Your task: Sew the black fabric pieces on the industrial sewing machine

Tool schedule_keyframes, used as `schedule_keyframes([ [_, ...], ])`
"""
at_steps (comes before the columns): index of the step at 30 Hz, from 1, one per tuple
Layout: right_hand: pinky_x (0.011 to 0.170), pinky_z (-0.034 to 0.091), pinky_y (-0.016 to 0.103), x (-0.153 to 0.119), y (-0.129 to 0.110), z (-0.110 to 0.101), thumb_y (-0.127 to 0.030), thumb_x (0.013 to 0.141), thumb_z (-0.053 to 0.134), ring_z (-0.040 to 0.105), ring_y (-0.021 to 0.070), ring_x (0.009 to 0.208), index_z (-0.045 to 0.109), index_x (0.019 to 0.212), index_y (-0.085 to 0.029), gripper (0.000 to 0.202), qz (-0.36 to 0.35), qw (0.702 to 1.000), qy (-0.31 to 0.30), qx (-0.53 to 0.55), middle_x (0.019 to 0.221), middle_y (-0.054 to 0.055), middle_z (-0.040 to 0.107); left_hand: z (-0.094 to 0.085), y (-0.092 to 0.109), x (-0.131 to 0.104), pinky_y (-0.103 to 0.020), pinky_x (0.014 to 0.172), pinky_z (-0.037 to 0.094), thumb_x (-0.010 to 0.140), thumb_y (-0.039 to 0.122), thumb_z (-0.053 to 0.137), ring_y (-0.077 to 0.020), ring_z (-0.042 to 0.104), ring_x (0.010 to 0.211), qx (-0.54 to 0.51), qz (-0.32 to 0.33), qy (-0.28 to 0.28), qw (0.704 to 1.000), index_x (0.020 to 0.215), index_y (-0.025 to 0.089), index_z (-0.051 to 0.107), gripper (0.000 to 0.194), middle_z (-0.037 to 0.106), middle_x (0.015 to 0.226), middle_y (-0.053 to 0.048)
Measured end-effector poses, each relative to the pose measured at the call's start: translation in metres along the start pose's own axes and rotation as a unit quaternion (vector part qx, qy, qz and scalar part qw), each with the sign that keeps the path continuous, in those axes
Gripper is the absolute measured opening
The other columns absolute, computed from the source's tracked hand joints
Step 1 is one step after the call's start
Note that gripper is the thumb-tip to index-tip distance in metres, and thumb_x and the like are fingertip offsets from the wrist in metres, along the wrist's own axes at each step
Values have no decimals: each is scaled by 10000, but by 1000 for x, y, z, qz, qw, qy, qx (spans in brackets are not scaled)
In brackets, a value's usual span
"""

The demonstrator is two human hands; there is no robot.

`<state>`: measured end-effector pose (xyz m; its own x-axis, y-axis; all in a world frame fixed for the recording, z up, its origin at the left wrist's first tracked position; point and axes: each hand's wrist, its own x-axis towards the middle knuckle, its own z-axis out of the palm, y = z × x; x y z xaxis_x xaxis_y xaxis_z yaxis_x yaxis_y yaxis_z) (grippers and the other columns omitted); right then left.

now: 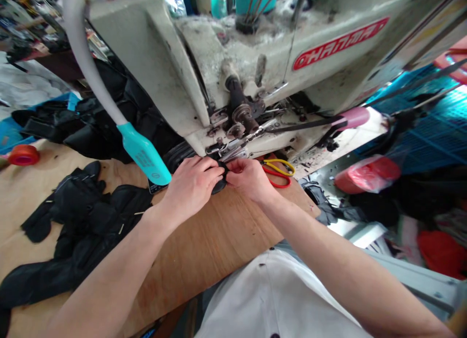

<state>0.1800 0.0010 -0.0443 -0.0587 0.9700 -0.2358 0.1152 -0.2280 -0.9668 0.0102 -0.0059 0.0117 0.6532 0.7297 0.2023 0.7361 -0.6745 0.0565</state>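
A small black fabric piece (219,185) lies at the front of a sewing machine (241,109), just below its needle area. My left hand (195,182) presses on it from the left, fingers bent over its edge. From the right, my right hand (246,178) pinches the same piece between thumb and fingers. Part of the piece is hidden under my fingers. Scissors (279,173) with one yellow and one red handle lie just beyond my right hand, their blades mostly out of sight.
A turquoise lamp (144,153) on a bent neck hangs left of the machine. Black sewn pieces (83,216) are heaped on the wooden table (193,250). An orange tape roll (24,154) sits far left. A red plastic-wrapped bundle (367,174) lies lower right.
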Motion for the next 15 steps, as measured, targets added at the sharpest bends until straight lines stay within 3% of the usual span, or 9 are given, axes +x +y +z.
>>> schedule_keyframes([
  [7, 536, 414, 234, 3, -5, 8, -319, 653, 593, 560, 137, 592, 644, 694, -180, 155, 1, 999, 44, 6, 632, 0, 633, 8, -3, 3, -397, 769, 493, 976, 178, 537, -248, 639, 897, 47, -13, 68, 997, 1039, 178, 713, 188, 740, 1051, -60],
  [15, 552, 433, 249, 1, -5, 16, -302, 639, 622, 542, 139, 597, 591, 695, -194, 126, 44, 994, 61, 82, 640, -14, 602, 3, -11, -4, -513, 979, 494, 960, 211, 553, -299, 645, 1072, 49, -47, 84, 994, 1193, 210, 683, 267, 728, 1170, -82],
])
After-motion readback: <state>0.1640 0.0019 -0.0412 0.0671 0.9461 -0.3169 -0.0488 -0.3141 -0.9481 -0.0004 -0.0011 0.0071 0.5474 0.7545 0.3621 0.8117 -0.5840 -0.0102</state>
